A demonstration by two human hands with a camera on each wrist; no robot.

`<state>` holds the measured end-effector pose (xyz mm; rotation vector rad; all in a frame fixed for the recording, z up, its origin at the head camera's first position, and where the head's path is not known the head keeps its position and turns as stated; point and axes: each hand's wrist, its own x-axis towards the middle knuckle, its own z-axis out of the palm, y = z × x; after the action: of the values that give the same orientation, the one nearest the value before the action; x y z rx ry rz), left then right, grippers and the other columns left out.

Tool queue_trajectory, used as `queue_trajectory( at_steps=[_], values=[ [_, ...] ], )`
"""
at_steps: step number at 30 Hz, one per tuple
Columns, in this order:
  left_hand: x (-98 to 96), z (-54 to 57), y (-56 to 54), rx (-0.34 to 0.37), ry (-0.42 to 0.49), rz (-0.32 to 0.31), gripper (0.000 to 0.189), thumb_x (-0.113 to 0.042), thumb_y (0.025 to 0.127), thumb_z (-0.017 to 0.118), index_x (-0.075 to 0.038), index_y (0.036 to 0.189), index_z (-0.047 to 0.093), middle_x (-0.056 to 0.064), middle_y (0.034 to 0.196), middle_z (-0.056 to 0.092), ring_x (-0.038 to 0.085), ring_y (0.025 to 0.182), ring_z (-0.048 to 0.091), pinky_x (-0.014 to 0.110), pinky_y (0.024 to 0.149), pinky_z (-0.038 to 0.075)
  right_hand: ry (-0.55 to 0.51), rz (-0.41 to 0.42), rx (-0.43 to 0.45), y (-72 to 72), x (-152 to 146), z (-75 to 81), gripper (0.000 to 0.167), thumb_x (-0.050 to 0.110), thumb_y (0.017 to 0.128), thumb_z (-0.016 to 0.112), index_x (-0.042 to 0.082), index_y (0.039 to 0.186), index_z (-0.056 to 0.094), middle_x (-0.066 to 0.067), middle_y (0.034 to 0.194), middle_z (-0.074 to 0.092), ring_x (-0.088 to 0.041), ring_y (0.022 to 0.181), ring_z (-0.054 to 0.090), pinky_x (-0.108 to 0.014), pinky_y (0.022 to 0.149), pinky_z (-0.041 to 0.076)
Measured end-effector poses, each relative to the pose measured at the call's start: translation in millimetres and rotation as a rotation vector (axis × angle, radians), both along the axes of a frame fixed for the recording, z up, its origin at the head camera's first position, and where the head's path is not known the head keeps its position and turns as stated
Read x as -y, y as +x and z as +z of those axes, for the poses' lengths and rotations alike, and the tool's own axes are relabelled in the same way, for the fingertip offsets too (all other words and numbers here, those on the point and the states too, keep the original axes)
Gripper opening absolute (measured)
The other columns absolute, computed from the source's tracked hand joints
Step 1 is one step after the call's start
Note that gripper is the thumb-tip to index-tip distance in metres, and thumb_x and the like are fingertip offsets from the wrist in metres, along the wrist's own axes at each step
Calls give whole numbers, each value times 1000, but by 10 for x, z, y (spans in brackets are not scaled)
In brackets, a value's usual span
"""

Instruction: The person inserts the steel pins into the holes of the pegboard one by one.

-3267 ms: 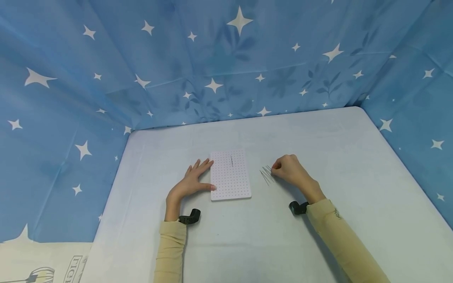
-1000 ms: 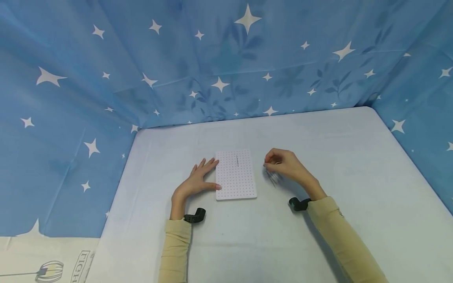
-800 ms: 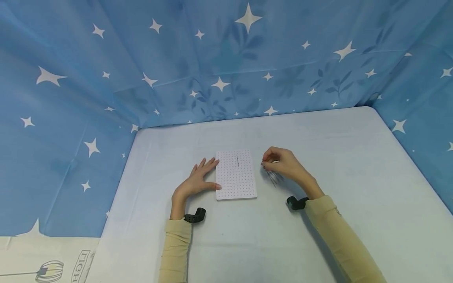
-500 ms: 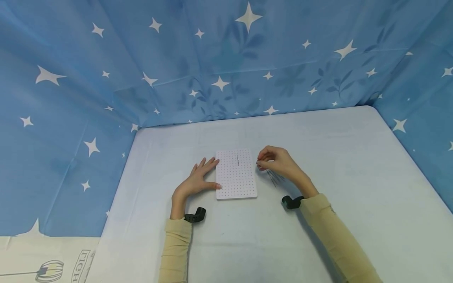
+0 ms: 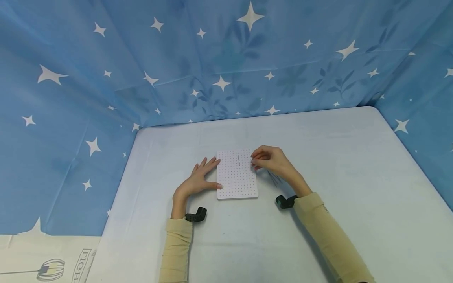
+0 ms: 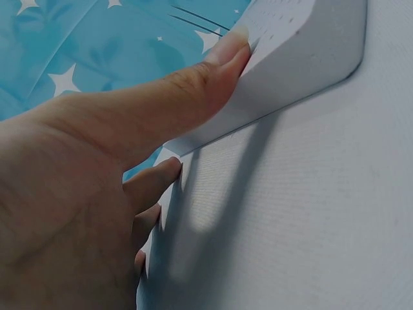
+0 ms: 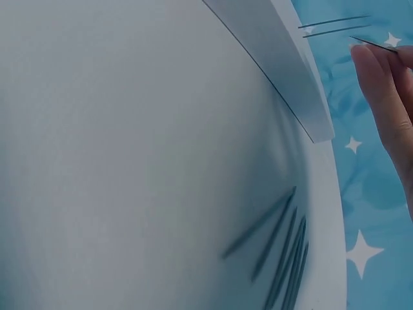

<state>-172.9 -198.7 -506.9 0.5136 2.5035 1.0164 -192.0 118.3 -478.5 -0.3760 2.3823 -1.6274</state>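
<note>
A white board dotted with rows of small holes lies on the table. My left hand rests at its left side, fingers spread, with the thumb touching the board's edge in the left wrist view. Two thin needles stand up from the board side by side in the right wrist view. My right hand hovers by the board's upper right edge. Between its thumb and fingertips it pinches a needle, whose point sticks out.
Several loose needles lie in a small pile on the white table, right of the board and partly under the right hand. A blue curtain with white stars hangs behind the table and at its sides.
My right hand has picked a needle from the pile and moved left with it to the board's right edge. My left hand has stayed at the board.
</note>
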Motion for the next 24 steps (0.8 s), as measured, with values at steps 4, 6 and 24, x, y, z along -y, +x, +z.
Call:
queue_trajectory(
  at_steps=[4, 6, 24],
  values=[
    [-2, 9, 1, 4, 4, 2, 98, -36, 86, 84, -18, 165, 28, 7, 173, 16, 31, 161, -5, 55, 129, -9, -13, 3, -6, -18, 50, -16, 15, 8, 93, 74, 1, 106, 70, -14, 99, 74, -24, 82, 73, -39, 79, 64],
    [-3, 14, 4, 5, 5, 3, 98, -36, 86, 84, -18, 165, 28, 7, 173, 16, 31, 161, -5, 55, 129, -9, -9, -1, -11, -22, 70, -20, 14, 9, 93, 75, 2, 105, 71, -13, 98, 74, -22, 82, 73, -35, 79, 63],
    [-4, 31, 13, 8, 5, 7, 98, -37, 86, 84, -19, 165, 28, 6, 173, 16, 30, 161, -5, 55, 129, -9, 0, -38, -1, -99, 226, -101, 14, 9, 93, 75, 2, 104, 71, -12, 97, 74, -18, 84, 73, -23, 76, 58]
  ],
)
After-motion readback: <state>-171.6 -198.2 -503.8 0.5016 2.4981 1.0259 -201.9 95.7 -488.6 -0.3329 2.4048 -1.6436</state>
